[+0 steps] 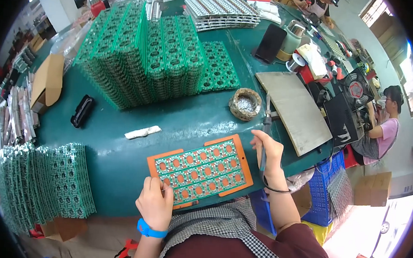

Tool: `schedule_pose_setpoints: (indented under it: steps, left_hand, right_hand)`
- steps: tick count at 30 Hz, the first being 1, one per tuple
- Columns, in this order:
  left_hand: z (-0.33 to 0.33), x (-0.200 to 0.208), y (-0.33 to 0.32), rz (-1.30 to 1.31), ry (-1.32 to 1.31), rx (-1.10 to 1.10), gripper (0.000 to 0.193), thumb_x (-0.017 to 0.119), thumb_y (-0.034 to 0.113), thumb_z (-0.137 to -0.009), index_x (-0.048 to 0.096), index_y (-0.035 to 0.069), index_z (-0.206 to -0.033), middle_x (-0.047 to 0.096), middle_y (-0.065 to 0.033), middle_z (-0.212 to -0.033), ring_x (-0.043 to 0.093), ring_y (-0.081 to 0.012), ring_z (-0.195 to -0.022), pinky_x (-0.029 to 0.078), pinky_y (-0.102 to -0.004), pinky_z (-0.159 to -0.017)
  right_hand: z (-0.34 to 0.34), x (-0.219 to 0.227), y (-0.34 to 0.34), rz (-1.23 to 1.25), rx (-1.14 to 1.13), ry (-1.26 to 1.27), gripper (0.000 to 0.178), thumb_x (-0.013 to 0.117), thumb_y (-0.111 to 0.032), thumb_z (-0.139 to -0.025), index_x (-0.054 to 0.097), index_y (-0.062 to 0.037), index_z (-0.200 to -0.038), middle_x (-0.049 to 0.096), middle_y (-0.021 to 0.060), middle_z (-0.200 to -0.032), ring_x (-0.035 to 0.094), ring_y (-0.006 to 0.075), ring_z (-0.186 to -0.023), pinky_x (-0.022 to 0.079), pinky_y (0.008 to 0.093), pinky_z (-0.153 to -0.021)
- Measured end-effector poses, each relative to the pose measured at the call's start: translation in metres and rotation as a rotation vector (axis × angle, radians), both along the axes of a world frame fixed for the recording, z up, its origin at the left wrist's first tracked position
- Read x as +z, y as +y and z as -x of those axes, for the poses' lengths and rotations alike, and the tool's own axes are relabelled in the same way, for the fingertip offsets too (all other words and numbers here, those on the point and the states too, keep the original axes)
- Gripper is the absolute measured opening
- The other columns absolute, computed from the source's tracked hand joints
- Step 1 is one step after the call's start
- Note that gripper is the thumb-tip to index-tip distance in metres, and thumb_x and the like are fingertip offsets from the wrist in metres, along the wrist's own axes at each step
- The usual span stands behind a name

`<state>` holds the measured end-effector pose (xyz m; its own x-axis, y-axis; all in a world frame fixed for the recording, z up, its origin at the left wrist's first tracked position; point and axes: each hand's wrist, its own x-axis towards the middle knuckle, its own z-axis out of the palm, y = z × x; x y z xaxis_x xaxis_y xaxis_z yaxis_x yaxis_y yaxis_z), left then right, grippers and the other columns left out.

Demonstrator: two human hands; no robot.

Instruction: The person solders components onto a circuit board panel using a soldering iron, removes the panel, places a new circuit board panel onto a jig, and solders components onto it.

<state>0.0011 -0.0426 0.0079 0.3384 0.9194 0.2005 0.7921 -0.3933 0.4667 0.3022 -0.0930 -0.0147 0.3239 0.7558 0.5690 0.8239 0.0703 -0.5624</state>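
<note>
A green circuit board panel (197, 169) with rows of round holes lies in an orange fixture plate (245, 170) on the table in front of me. My left hand (155, 202), with a blue band at its wrist, is closed at the panel's near left corner. What looks like a thin wire sticks out from its pinched fingers. To the right of the plate, my right hand (270, 151) holds a soldering iron (267, 117) with its tip pointing away from me. The tip end is beside a round, crusted pot (245, 104) and apart from the panel.
Tall stacks of green panels (140, 65) stand at the back left, more panels (45, 181) at the near left. A metal plate (294, 110), a wire spool (295, 63), a phone (271, 42) and a black fan unit (352, 104) are on the right. Two people sit beyond.
</note>
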Motion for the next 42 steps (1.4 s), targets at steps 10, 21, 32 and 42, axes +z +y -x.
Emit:
schedule_pose_setpoints:
  steps: [10,21,32,42]
  left_hand:
    - [0.003,0.037,0.014,0.787,-0.870,-0.080,0.017,0.062,-0.007,-0.084,0.049,0.004,-0.084,0.061,-0.0029,-0.085,0.058,-0.0068,-0.069,0.046,-0.0233,-0.058]
    - [0.100,0.040,0.008,0.469,-1.547,0.193,0.025,0.068,-0.002,-0.081,0.048,0.011,-0.086,0.062,-0.0003,-0.078,0.048,-0.0019,-0.057,0.028,-0.0176,-0.044]
    - [0.193,0.014,0.002,-0.095,-1.517,0.713,0.021,0.062,-0.004,-0.085,0.047,0.011,-0.086,0.053,0.0025,-0.072,0.031,0.0016,-0.045,0.016,-0.0182,-0.038]
    - [0.182,0.001,0.015,-0.151,-1.534,0.799,0.021,0.062,-0.003,-0.087,0.047,0.010,-0.078,0.057,0.0004,-0.068,0.027,0.0022,-0.042,0.014,-0.0190,-0.037]
  right_hand:
    - [-0.086,0.046,0.156,0.171,-0.148,-0.284,0.014,0.053,-0.009,-0.089,0.054,-0.0111,-0.104,0.062,0.0179,-0.076,0.060,0.0359,-0.071,0.045,0.0425,-0.063]
    - [-0.121,-0.018,0.218,0.212,-0.062,0.392,0.028,0.057,-0.027,-0.088,0.061,-0.0047,-0.104,0.064,0.0150,-0.096,0.060,0.0205,-0.087,0.048,0.0370,-0.078]
    - [-0.137,0.006,0.233,-0.096,-0.002,0.471,0.034,0.069,-0.002,-0.079,0.054,-0.0065,-0.109,0.066,0.0063,-0.082,0.055,0.0107,-0.070,0.043,0.0257,-0.064]
    - [-0.118,0.088,0.130,-0.308,-0.043,0.114,0.033,0.061,0.004,-0.085,0.050,-0.0054,-0.114,0.060,0.0044,-0.082,0.055,0.0115,-0.076,0.043,0.0239,-0.071]
